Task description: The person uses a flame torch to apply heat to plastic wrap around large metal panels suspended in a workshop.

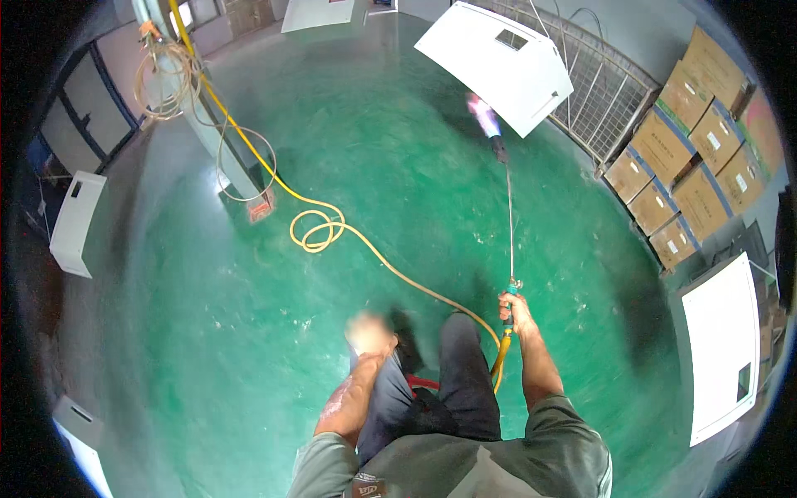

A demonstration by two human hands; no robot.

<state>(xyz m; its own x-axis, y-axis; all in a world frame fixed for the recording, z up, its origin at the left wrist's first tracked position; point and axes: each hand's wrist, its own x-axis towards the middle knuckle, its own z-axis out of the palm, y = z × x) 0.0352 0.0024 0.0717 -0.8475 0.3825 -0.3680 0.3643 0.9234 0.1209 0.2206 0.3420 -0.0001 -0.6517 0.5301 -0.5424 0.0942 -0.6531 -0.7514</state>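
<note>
My right hand is closed round the green handle of a gas torch, held out ahead of me. Its long thin tube ends in a dark nozzle, and a blue and pink flame burns from it. The flame reaches up near the lower edge of a white panel, which hangs tilted and has a small rectangular cutout. A yellow hose joins the handle from below. Over my left knee lies my left hand; it is blurred, so its fingers cannot be made out.
Stacked cardboard boxes and a wire mesh rack stand at the right. More white panels hang around, one at the right, another at the left. A metal post with coiled tubing rises at far left. The hose loops across the green floor.
</note>
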